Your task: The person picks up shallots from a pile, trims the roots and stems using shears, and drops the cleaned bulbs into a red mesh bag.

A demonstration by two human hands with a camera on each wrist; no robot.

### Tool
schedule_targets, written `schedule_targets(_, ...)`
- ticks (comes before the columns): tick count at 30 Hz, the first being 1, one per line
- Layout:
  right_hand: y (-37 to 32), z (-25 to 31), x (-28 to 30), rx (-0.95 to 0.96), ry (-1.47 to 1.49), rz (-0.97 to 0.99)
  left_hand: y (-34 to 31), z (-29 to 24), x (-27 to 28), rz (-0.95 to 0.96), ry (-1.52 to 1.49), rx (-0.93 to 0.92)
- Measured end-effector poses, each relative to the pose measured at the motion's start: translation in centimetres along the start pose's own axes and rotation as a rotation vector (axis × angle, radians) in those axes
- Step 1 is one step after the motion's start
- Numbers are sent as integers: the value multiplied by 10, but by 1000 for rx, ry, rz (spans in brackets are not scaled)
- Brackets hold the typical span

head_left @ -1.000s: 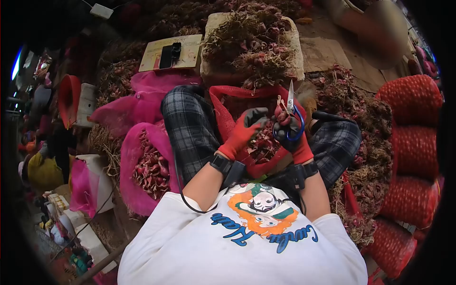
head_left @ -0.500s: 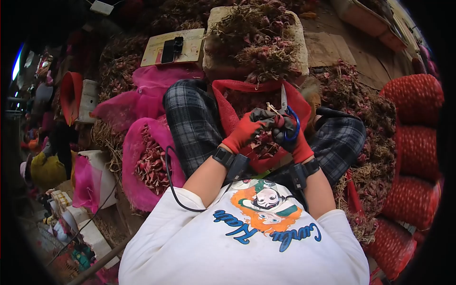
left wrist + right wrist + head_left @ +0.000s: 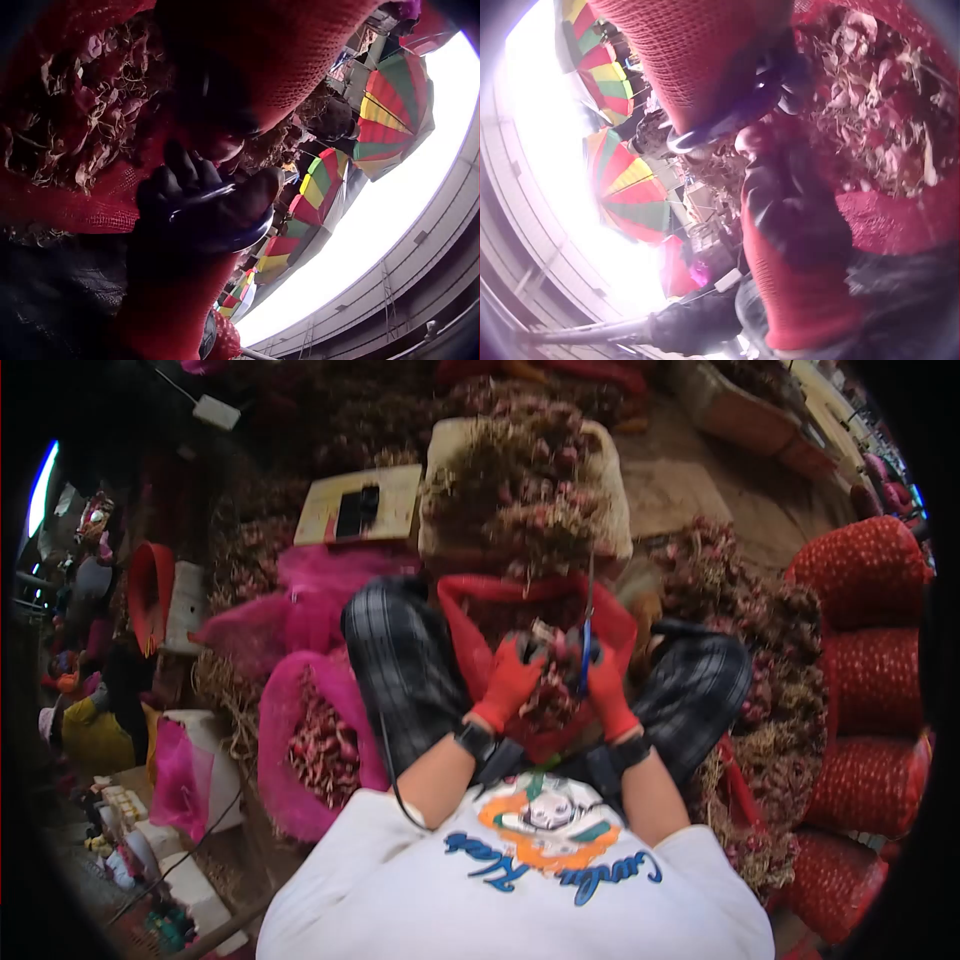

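Both hands wear red knit gloves with dark palms and fingers, over a red mesh bag [image 3: 460, 610] set between the crossed legs. My left hand [image 3: 513, 678] pinches a small pinkish shallot [image 3: 751, 141], mostly covered by its fingers. Beside it, my right hand [image 3: 606, 682] grips scissors [image 3: 587, 650] by their blue handles, blades pointing away from the body. The handle loop [image 3: 251, 240] shows around the right thumb in the left wrist view. Beneath the hands, shallots and dry trimmings [image 3: 877, 97] fill the bag.
A pale foam box [image 3: 610, 470] heaped with untrimmed shallots stands ahead. To the left lie a pink mesh bag [image 3: 275, 760] of shallots and a board [image 3: 400, 500] with a dark phone. Filled red sacks [image 3: 860, 680] line the right, past loose shallots [image 3: 770, 670].
The hands have come down lower in the bag and the scissors have turned edge-on, blades more upright. Earlier the left hand reached over to the shallots at the right hand. The head view has tilted.
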State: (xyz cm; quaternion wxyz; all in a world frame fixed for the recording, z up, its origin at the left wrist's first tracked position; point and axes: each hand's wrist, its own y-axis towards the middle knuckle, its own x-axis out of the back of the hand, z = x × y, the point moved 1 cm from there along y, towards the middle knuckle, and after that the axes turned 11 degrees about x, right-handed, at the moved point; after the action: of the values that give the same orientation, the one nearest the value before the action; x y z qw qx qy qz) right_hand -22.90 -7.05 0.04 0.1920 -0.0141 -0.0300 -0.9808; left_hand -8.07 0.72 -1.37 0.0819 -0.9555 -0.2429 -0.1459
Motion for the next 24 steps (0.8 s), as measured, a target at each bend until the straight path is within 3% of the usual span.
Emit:
schedule_targets(1, 0, 3, -2, 175, -311, -19, 4, 23, -7, -15, -59, 97)
schedule_targets(2, 1, 12, -3, 332, -504, 29, 8, 27, -3, -28, 89, -48)
schedule_targets(3, 7, 19, -4, 383, -433, 166, 6, 15, -5, -153, 67, -129)
schedule_targets(4, 4, -3, -4, 213, -449, 192, 11, 17, -4, 26, 33, -29)
schedule_targets(5, 4, -5, -7, 212, -327, 184, 8, -10, 3, 10, 8, -29)
schedule_targets(7, 5, 24, -13, 200, -355, 136, 5, -10, 1, 43, -44, 68)
schedule_targets(10, 5, -6, -10, -125, 237, 40, 10, 12, -12, 154, -341, 136)
schedule_targets(13, 9, -3, -6, -303, 739, -13, 8, -1, -13, 161, -281, -6)
schedule_targets(14, 10, -3, -5, -318, 639, -79, 11, 6, -13, 251, -182, -71)
schedule_targets(17, 10, -3, -6, -208, 603, -134, 5, -35, 2, 292, -63, -147)
schedule_targets(19, 16, -13, -2, -179, 602, -192, 8, 0, -3, 330, 165, -166)
schedule_targets(20, 17, -1, 3, -176, 731, -171, 2, 2, -1, 348, 259, -145)
schedule_targets(21, 19, 30, 5, -76, 637, -189, -5, 4, -2, 378, 350, -120)
schedule_targets(23, 30, 15, 15, -130, 783, -177, 1, 42, -14, 438, 197, 0)
schedule_targets(24, 32, 15, 14, -129, 826, -198, 4, 36, -14, 543, -40, 212)
